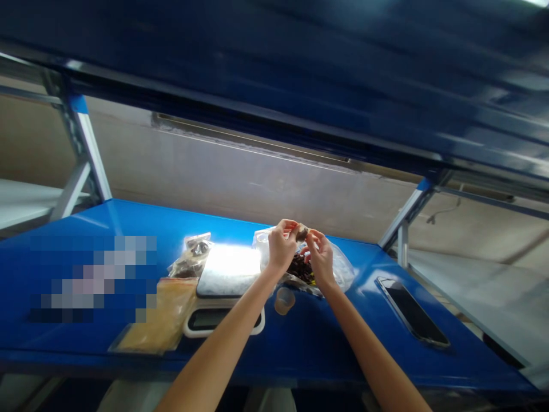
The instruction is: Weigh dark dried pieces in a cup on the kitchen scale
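My left hand [283, 245] and my right hand [319, 254] are raised close together over an open clear plastic bag [343, 269]. Pinched between the fingertips of both is a small pale-and-brown piece [302, 232], too blurred to name. Dark brown, dried-looking pieces [301, 269] fill the bag below, with a bit of yellow at its front edge. Just in front of the bag stands a small translucent cup [284, 301]. A white kitchen scale [229, 277] lies left of it, its metal plate shining with glare; my left forearm covers part of its display.
Left of the scale lie a bag of tan powder [158, 320] and a smaller clear bag with dark contents [191, 257]. A phone [414, 313] rests on the right of the blue shelf [343, 355]. Another blue shelf [274, 74] hangs overhead. A blurred-out patch covers the left.
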`<state>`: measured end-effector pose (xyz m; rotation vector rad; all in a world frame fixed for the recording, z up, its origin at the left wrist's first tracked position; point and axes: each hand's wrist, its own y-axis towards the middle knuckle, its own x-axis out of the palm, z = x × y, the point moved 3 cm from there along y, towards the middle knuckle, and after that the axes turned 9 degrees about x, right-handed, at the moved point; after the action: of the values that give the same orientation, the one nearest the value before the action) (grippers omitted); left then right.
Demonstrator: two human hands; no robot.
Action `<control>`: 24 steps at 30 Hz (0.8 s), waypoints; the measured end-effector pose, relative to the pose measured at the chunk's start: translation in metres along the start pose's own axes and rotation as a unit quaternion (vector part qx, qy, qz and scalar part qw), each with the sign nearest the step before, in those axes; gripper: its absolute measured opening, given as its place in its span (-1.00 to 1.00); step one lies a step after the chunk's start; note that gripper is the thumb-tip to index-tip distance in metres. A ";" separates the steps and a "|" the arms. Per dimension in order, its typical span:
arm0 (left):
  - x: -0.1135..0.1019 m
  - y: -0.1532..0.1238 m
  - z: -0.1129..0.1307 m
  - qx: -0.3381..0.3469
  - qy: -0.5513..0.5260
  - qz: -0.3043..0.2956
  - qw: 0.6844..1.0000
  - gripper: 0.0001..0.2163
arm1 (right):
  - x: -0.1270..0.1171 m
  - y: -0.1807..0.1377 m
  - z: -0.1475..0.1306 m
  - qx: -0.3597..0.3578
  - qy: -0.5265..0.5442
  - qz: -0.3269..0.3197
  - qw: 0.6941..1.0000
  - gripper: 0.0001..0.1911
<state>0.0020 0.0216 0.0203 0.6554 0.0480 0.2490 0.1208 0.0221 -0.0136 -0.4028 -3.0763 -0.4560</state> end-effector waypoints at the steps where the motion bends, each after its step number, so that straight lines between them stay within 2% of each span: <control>1: 0.000 0.000 -0.001 -0.003 -0.007 -0.004 1.000 -0.96 | -0.001 0.001 -0.001 0.002 -0.001 0.009 1.000 -0.49; 4: -0.002 0.001 -0.002 0.000 -0.010 0.008 1.000 -0.96 | -0.006 0.000 -0.007 0.003 -0.015 0.037 0.999 -0.53; 6: -0.003 0.002 -0.001 0.012 -0.001 0.014 1.000 -0.95 | -0.009 -0.002 -0.013 -0.023 -0.036 0.057 0.997 -0.57; 9: -0.004 0.003 0.002 0.046 0.039 -0.025 0.998 -0.95 | -0.011 -0.005 -0.022 -0.077 -0.069 0.070 0.992 -0.63; 12: -0.007 0.005 0.005 0.064 0.088 -0.027 0.994 -0.95 | -0.010 -0.005 -0.023 -0.060 -0.072 0.052 0.994 -0.62; 15: -0.010 0.008 0.006 0.064 0.094 -0.007 0.994 -0.96 | -0.012 -0.003 -0.022 -0.047 -0.059 0.074 0.994 -0.60; 19: -0.006 0.007 0.006 0.063 0.064 -0.055 0.994 -0.96 | -0.013 0.000 -0.021 -0.046 -0.068 0.049 0.995 -0.58; 24: -0.008 0.006 0.007 0.057 0.051 0.003 0.997 -0.96 | -0.017 0.002 -0.021 -0.054 -0.052 0.062 0.995 -0.60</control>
<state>-0.0064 0.0204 0.0295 0.7558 0.1589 0.2862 0.1374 0.0137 0.0060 -0.6365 -3.1095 -0.6169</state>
